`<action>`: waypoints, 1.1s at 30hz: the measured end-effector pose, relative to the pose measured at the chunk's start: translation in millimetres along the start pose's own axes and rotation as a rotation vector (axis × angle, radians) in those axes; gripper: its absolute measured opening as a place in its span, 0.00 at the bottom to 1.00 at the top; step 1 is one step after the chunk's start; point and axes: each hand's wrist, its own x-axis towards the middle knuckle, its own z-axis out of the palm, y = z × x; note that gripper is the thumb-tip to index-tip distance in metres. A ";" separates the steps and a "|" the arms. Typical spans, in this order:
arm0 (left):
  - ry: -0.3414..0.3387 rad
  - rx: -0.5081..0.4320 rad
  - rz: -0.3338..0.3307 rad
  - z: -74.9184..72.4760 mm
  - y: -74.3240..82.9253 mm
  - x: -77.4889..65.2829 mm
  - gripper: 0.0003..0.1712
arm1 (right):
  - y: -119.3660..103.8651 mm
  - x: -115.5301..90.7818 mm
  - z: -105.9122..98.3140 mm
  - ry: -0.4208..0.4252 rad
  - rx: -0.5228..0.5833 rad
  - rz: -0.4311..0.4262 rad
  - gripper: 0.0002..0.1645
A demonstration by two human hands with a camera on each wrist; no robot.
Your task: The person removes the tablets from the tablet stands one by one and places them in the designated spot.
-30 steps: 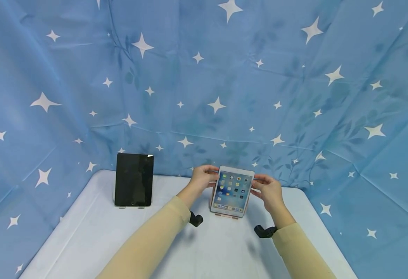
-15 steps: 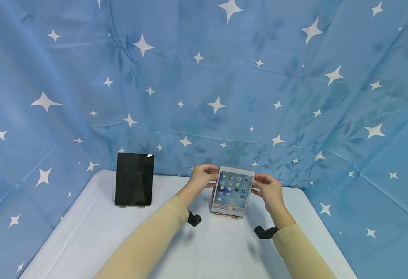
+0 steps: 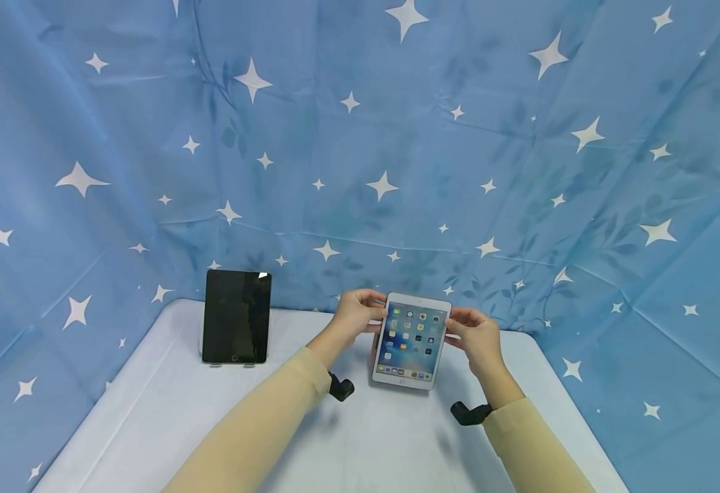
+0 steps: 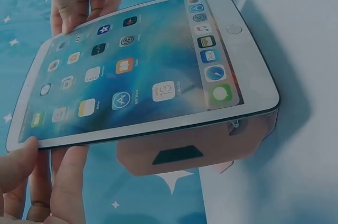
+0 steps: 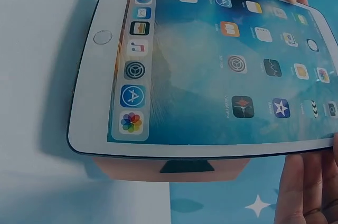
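A white-framed tablet [image 3: 412, 341], its screen lit with app icons, leans back at the table's middle, slightly tilted. My left hand [image 3: 354, 316] pinches its upper left edge, thumb on the front and fingers behind. On the opposite edge, my right hand [image 3: 476, 337] holds it the same way. Behind the tablet is a rose-pink stand [image 4: 140, 155] with a dark cutout, mostly hidden. In the left wrist view, the lower end with the home button [image 4: 234, 29] juts forward past the stand. The stand's front lips are covered by the tablet in the head view.
A black tablet [image 3: 237, 318] with a dark screen stands upright on a small stand at the table's left. The white table [image 3: 360, 445] meets a blue curtain [image 3: 335, 171] with white stars at its back edge. Each wrist carries a black camera mount [image 3: 471, 413].
The white-framed tablet's lower edge has come slightly forward and down, covering the pink stand's front lips that showed before. Both hands keep their grip, the right shifting slightly outward.
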 end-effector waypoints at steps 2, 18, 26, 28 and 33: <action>-0.003 0.006 0.001 0.3 0.7 -1.3 0.14 | 0.5 -1.0 -0.3 -0.002 -0.006 -0.006 0.15; 0.000 0.035 -0.032 -0.8 -3.4 -14.2 0.13 | 2.7 -16.2 1.5 -0.013 -0.074 0.003 0.15; 0.008 0.024 -0.046 -2.2 -9.2 -21.0 0.14 | 7.3 -24.1 3.2 -0.018 -0.099 0.017 0.16; 0.007 0.029 -0.047 -2.0 -11.2 -23.4 0.14 | 9.0 -26.1 3.1 -0.019 -0.095 0.028 0.16; 0.014 0.026 -0.051 -1.5 -16.4 -27.5 0.14 | 11.5 -31.0 3.0 -0.027 -0.093 0.051 0.15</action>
